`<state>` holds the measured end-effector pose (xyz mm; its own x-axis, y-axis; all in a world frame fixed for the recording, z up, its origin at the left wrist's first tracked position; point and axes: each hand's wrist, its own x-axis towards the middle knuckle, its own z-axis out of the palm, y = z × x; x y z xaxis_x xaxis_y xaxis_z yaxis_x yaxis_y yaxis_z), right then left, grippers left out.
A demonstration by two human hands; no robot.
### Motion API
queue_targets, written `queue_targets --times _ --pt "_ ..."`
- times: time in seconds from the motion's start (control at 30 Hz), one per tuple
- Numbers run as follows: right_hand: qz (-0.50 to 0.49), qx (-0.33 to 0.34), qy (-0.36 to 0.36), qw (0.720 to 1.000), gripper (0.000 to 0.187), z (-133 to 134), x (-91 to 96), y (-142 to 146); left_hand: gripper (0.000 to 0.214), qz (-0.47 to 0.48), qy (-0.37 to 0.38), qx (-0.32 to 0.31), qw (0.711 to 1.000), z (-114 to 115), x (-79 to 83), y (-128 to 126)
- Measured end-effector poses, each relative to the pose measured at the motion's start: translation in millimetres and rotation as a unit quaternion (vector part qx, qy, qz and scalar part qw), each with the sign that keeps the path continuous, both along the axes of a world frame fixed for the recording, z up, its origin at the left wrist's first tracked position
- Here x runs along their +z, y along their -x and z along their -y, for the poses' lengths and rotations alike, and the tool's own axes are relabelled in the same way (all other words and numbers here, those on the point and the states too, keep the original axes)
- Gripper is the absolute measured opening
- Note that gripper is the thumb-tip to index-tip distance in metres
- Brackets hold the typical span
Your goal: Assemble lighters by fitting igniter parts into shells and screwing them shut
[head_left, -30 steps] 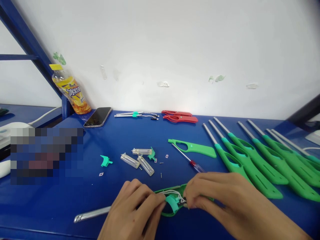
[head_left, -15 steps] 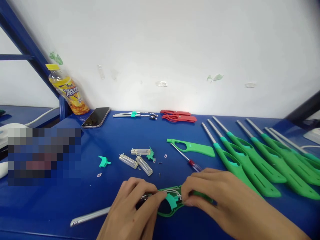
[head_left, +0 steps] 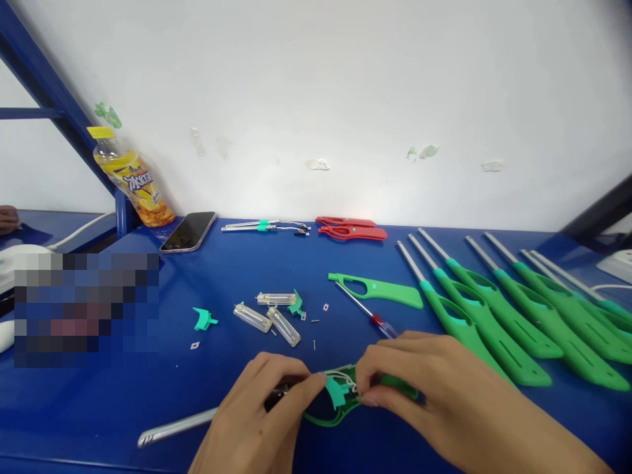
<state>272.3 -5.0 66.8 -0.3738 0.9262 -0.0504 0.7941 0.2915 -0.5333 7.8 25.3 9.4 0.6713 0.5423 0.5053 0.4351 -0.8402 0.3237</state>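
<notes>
Low in the head view, a green lighter housing half [head_left: 326,420] lies open, its inside facing up. A teal trigger [head_left: 336,394] and white wires [head_left: 345,376] sit in it. My left hand [head_left: 261,408] is closed round the housing's front end, where a black part and a metal lighter tube [head_left: 175,428] stick out to the left. My right hand [head_left: 409,382] pinches at the housing's middle beside the trigger, by the wire ends; what is between the fingertips is hidden. Just beyond lie a screwdriver [head_left: 378,320] and another green housing half [head_left: 390,291].
Clear fuel tanks [head_left: 253,317], a loose teal trigger [head_left: 203,319] and small screws [head_left: 315,345] lie beyond my hands. Several green lighters [head_left: 494,316] line the right side. Red housings [head_left: 353,232], tubes with wires [head_left: 261,226], a phone [head_left: 190,232] and a bottle [head_left: 133,178] stand along the wall.
My left thumb and the housing have shifted very slightly; both hands keep their hold. At the far left edge, another person's hand has come into view.
</notes>
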Motion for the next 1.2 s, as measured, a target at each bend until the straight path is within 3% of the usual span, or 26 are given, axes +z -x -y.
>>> queue_targets --times 0.33,0.7,1.0,1.2 --pt "0.003 0.01 -0.01 1.0 0.022 -0.4 0.2 1.0 0.048 0.055 0.0 0.0 0.998 2.9 6.6 -9.1" --pt "-0.017 -0.049 0.0 0.999 0.017 -3.0 0.5 3.4 0.019 0.018 -0.009 0.036 0.999 5.7 12.8 -16.0" --pt "0.008 0.019 -0.027 0.999 0.017 -2.2 -1.2 1.7 0.026 -0.003 -0.031 0.041 0.999 5.4 9.9 -13.8" --pt "-0.009 0.012 -0.033 0.999 0.016 -1.9 -1.6 2.8 0.021 -0.017 -0.024 0.031 0.999 4.4 10.7 -15.3"
